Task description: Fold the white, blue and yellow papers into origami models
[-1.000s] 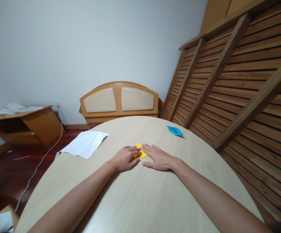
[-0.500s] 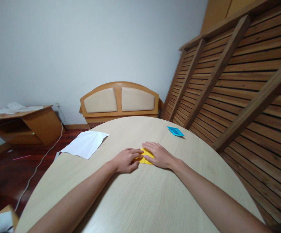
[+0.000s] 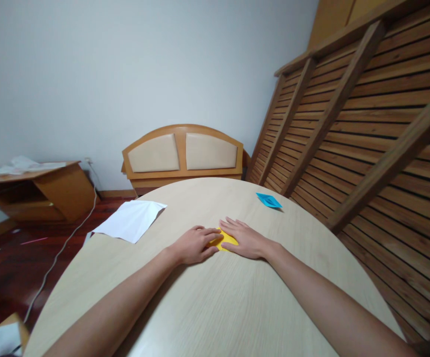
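A small piece of yellow origami paper (image 3: 227, 239) lies on the round table (image 3: 207, 307), partly covered by both hands. My left hand (image 3: 196, 245) rests at its left side, fingers stretched over the paper and thumb near its front edge. From the right, my right hand (image 3: 245, 239) lies flat with its fingers spread, pressing on the paper's right part. The folds beneath the fingers are hidden. Beyond my right hand sits a folded blue paper piece (image 3: 269, 201), apart from both hands.
On the table's left lies a creased white sheet (image 3: 129, 221) that reaches the edge. A padded headboard (image 3: 182, 151) stands behind the table, and wooden slats (image 3: 382, 144) lean on the right. A white cable (image 3: 57, 255) runs over the floor at left, near a wooden cabinet (image 3: 70, 193).
My right hand has shifted slightly right and its fingers have spread more. My left thumb has moved a little to the right along the paper's front edge.
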`<state>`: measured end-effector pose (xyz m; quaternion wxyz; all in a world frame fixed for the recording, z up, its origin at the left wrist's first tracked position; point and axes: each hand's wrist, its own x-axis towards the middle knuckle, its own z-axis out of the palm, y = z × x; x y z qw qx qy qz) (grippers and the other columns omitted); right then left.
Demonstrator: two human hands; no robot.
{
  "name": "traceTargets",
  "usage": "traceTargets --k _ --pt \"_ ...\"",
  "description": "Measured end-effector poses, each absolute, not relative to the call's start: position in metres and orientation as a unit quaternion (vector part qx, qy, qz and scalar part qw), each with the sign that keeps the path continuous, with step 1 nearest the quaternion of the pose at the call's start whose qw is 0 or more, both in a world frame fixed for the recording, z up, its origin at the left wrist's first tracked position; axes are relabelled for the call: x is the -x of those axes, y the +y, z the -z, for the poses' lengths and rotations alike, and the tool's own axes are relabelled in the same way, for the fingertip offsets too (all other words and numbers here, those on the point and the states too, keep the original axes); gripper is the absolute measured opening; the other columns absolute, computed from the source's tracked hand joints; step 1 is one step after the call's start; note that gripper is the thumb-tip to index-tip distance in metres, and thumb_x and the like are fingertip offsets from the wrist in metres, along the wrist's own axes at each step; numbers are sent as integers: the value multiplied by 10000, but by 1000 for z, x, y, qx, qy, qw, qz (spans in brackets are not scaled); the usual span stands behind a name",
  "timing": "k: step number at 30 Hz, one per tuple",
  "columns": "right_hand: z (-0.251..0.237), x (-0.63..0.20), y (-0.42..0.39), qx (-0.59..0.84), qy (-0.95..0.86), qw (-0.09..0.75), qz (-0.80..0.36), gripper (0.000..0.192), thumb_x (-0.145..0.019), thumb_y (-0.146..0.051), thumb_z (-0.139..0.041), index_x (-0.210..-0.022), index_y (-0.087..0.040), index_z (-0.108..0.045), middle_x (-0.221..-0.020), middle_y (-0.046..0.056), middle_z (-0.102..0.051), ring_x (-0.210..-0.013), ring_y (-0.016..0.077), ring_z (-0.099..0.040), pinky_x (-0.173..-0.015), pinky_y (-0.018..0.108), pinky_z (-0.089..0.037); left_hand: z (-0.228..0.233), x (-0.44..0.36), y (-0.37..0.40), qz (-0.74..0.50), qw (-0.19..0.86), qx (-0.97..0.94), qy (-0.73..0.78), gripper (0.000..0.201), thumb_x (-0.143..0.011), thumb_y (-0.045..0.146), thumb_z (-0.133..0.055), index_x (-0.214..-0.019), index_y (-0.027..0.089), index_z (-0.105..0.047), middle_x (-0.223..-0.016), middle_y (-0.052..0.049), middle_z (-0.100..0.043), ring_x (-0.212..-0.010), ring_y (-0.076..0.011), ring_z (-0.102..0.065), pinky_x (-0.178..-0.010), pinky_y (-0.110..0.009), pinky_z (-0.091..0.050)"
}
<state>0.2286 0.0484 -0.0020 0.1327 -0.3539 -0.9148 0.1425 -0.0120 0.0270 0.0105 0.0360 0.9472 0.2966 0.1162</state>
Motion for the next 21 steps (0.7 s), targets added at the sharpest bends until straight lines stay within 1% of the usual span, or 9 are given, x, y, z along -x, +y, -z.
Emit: traceTargets --k 4,7,14,17,21 --pt "0 -228 50 359 -915 151 -109 508 -972 -488 -465 -1414 -247 -528 -1487 74 -493 -1447 288 -322 -1179 484 -264 -12 13 28 -109 21 -948 300 413 -1008 459 -408 -1362 278 -519 -1404 -89 -567 -1241 -244 -571 -1057 -431 -404" --pt "-2 -228 51 359 -916 157 -90 457 -983 -444 -451 -1372 -239 -573 -1438 70 -549 -1420 290 -371 -1157 472 -313 -12 13 29 -107 6 -944 312 414 -1012 479 -385 -1340 282 -544 -1394 -87 -575 -1205 -250 -595 -1043 -438 -412" --pt "0 -229 52 343 -921 164 -88 434 -987 -403 -444 -1354 -224 -590 -1428 67 -560 -1394 282 -415 -1143 460 -346 -5 16 34 -105 -17 -927 360 408 -1015 467 -376 -1310 263 -569 -1374 -88 -591 -1179 -255 -614 -1044 -459 -412" --pt "0 -230 54 338 -922 168 -88 432 -979 -399 -461 -1347 -219 -597 -1409 74 -577 -1381 278 -436 -1136 452 -356 -3 18 36 -108 -21 -920 376 413 -1017 464 -366 -1315 258 -565 -1369 -88 -596 -1181 -253 -613 -1049 -461 -409" --pt "-1 -232 54 330 -926 164 -85 450 -952 -416 -511 -1340 -209 -606 -1398 82 -585 -1360 289 -461 -1128 458 -366 -1 22 38 -117 -19 -912 393 439 -1017 466 -359 -1345 242 -546 -1405 -107 -567 -1223 -260 -588 -1056 -467 -406"
